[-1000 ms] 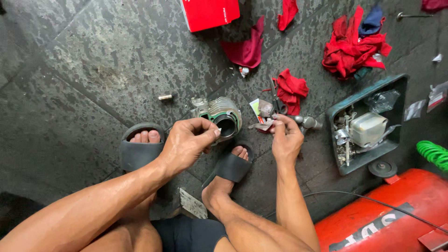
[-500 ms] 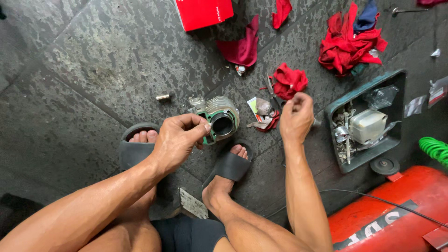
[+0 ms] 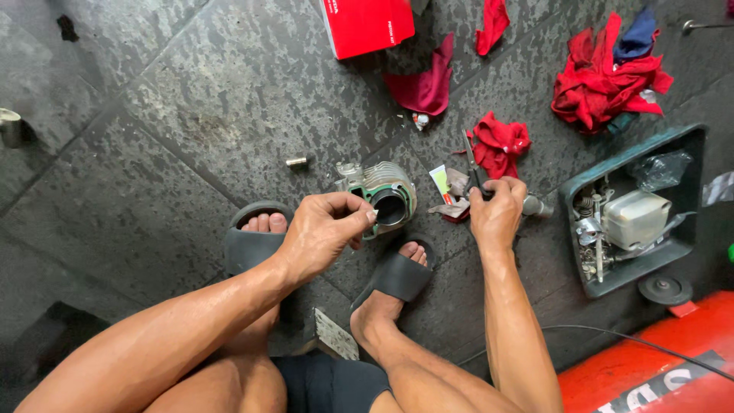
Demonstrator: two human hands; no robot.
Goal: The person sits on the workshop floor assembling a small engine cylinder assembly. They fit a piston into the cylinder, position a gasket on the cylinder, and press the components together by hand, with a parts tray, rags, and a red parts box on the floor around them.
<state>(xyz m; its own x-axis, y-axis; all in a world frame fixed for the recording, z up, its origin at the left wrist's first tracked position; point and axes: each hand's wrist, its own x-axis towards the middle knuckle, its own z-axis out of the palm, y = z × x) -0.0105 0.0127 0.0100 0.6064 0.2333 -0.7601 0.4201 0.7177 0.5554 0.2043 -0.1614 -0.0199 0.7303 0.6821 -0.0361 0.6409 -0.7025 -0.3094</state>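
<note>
I squat on a dark tiled floor in grey sandals. A finned metal engine cylinder (image 3: 386,191) with a green gasket lies on its side in front of my feet. My left hand (image 3: 325,229) hovers just left of its bore, thumb and forefinger pinched on a small part too tiny to identify. My right hand (image 3: 497,213) is to the right of the cylinder, closed around the handles of a dark scissors-like tool (image 3: 469,159) whose tips point away from me toward a red rag (image 3: 501,141). A small tube (image 3: 441,183) and scraps of paper lie between cylinder and right hand.
A green tray (image 3: 688,145) with metal parts, a white block and a plastic bag sits at the right. A red tank (image 3: 657,367) fills the lower right corner. A red box (image 3: 367,27), more red rags (image 3: 604,69) and a small bolt (image 3: 297,161) lie farther out.
My right hand reached up toward the rags, then settled a little lower, now gripping the dark tool. My left hand stayed by the cylinder, fingers pinched.
</note>
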